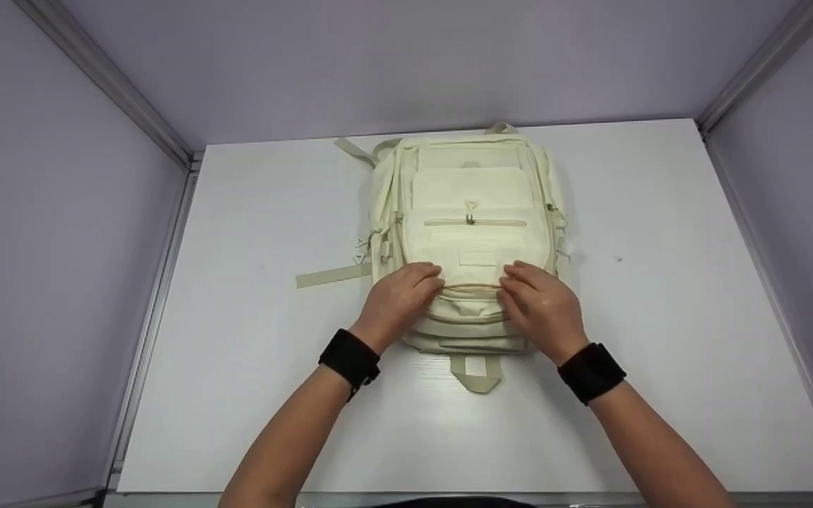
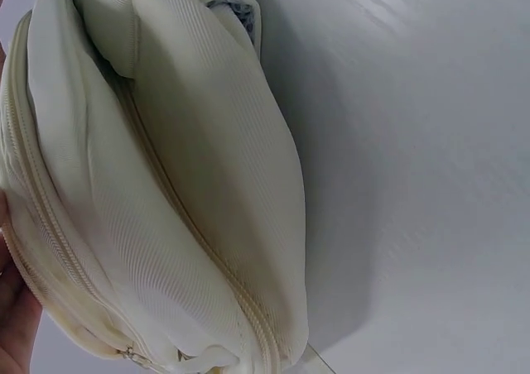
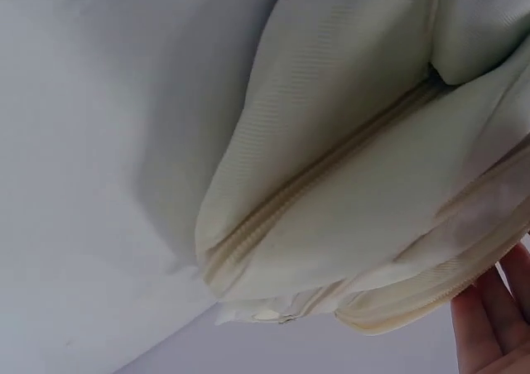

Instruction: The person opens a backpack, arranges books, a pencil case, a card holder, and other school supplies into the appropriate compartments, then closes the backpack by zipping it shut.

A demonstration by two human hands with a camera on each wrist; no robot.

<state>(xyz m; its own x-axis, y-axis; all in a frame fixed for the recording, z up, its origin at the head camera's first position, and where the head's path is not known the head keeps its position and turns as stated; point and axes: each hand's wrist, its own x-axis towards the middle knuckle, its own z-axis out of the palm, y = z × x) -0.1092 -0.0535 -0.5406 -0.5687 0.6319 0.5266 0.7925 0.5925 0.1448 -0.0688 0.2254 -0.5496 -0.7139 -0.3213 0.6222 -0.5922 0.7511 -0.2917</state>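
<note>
A cream backpack (image 1: 477, 187) lies on its back in the middle of the white table, its front pocket facing up. My left hand (image 1: 401, 296) pinches the left part of the front pocket's near edge, beside a zipper line. On the right part of that same edge, my right hand (image 1: 547, 307) pinches the fabric with thumb and fingers. In the left wrist view, some fingers (image 2: 18, 328) show at the edge of the bag. The right wrist view has fingers (image 3: 484, 320) against the lifted zipper edge (image 3: 406, 312). Both thumbs are hidden in the wrist views.
A beige strap (image 1: 332, 275) sticks out to the left of the bag, and another strap (image 1: 353, 152) lies at its upper left. A webbing loop (image 1: 477, 383) points toward the near side. Pale panels (image 1: 406, 63) enclose the white table (image 1: 272, 395) at the back and sides.
</note>
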